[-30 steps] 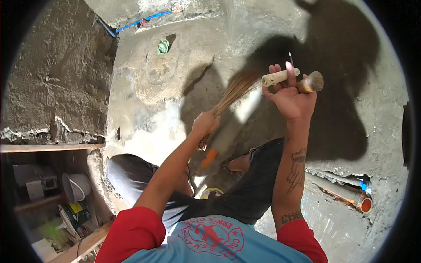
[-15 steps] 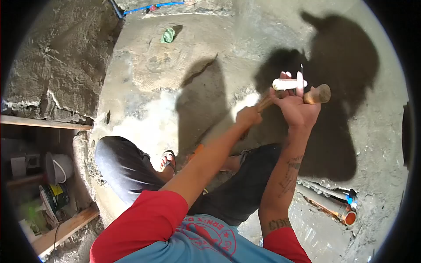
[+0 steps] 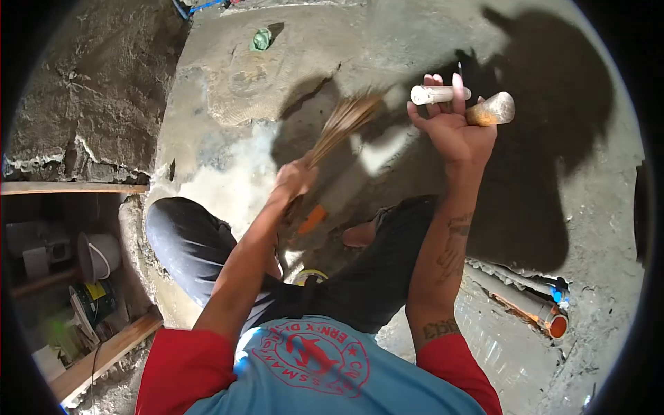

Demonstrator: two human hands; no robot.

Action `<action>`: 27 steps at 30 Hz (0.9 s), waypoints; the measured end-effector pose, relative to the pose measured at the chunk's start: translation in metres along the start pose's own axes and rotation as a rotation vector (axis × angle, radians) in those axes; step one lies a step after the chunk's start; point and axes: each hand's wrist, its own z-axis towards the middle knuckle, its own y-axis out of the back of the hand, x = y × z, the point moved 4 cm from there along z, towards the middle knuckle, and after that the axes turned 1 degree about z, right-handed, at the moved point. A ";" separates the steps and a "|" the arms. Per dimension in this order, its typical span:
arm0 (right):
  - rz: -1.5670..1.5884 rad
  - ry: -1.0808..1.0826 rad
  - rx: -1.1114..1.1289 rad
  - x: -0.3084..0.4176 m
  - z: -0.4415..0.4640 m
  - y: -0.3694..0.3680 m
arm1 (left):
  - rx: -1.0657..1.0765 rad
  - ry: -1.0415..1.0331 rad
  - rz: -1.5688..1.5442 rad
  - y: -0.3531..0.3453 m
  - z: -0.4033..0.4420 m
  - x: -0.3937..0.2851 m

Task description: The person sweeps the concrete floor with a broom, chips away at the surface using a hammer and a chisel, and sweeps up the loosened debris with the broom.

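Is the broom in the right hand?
No, the left hand grips the broom, while the right hand holds a pale handle.

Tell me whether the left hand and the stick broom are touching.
Touching: the head view shows the left hand closed around the stick broom.

Red sleeves (image 3: 187, 370), blue shirt (image 3: 311, 377), dark trousers (image 3: 190, 238)

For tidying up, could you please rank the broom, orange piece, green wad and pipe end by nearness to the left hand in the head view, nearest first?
1. Broom: gripped in the left hand.
2. Orange piece: just below.
3. Green wad: up the floor.
4. Pipe end: at lower right.
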 end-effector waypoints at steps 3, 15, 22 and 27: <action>0.034 -0.022 0.061 0.001 -0.005 0.001 | -0.061 -0.006 -0.256 0.034 -0.075 -0.007; 0.023 0.043 -0.032 0.006 -0.015 0.008 | 0.014 0.056 -0.361 -0.039 -0.112 0.006; -0.002 0.108 -0.079 0.015 -0.023 0.008 | 0.054 0.174 -0.475 -0.032 -0.070 0.020; -0.049 0.121 -0.095 0.016 -0.015 0.010 | 0.092 0.042 -0.258 -0.072 -0.076 -0.017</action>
